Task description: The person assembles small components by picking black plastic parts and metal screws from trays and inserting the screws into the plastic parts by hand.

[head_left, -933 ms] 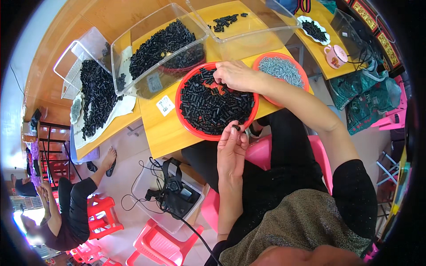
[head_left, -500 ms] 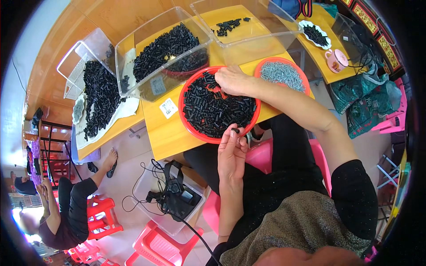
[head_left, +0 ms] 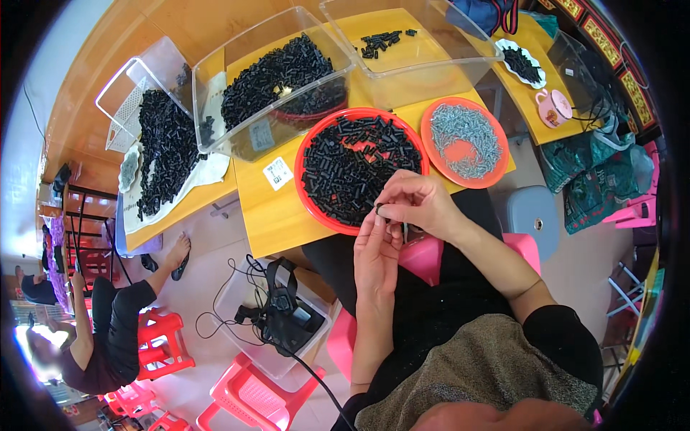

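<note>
Plainly, at the centre of the frame, the bare left hand pinches a small black plastic piece between thumb and fingers. The bare right hand has its thumb and forefinger narrowed at that same piece; whether they grip or merely touch it, I cannot tell. Both are at the lower right rim of a round red plastic bowl holding loose black tubular pieces. Right of centre, a shallow orange-red dish carries silvery metal pieces.
</note>
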The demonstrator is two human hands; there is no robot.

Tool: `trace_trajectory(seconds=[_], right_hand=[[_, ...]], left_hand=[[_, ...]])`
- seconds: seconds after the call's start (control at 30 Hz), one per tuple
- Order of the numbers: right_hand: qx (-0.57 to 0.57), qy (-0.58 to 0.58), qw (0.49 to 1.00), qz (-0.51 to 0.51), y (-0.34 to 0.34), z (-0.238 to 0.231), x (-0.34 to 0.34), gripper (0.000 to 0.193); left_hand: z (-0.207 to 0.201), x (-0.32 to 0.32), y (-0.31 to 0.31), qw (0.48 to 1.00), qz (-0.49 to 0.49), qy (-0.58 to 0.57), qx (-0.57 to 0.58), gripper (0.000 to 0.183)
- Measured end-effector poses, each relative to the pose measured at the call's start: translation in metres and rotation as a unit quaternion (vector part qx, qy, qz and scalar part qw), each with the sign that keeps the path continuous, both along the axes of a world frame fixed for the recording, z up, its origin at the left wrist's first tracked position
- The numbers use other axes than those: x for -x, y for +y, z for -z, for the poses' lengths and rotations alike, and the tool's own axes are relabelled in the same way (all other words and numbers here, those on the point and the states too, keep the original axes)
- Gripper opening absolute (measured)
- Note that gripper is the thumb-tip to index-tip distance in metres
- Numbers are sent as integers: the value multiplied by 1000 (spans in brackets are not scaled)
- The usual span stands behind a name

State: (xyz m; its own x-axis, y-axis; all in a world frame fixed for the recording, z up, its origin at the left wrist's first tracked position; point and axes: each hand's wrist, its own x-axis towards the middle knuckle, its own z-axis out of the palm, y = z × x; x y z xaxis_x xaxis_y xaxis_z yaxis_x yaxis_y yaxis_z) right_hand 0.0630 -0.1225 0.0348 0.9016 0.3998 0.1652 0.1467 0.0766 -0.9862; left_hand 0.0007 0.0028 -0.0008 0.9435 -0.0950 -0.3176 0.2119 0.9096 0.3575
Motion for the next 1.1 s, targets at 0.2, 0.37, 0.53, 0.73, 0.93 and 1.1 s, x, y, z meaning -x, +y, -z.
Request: trace_trajectory(seconds=[0.2, 0.37, 0.53, 0.73, 0.93, 1.1], right_hand=[[-29, 74, 997, 21, 0, -1, 9, 9], [-3, 8, 1000, 20, 0, -8, 12, 10], [204, -239, 949, 37, -3, -29, 9, 14], [214, -241, 946, 13, -6, -36, 9, 12], [184, -187, 964, 43, -3, -34, 22, 13], [189, -234, 951, 65, 5, -28, 23, 14]], left_hand=[[-7, 1, 4, 1000, -12, -14, -13, 18], [-6, 0, 10, 999, -11, -13, -42, 16], [-19, 0, 9, 992, -18, -10, -127, 15], [-9, 4, 16, 996, 1, -46, -80, 16], [-15, 2, 18, 998, -55, -41, -15, 23], [-13, 4, 18, 996, -74, -38, -15, 23]])
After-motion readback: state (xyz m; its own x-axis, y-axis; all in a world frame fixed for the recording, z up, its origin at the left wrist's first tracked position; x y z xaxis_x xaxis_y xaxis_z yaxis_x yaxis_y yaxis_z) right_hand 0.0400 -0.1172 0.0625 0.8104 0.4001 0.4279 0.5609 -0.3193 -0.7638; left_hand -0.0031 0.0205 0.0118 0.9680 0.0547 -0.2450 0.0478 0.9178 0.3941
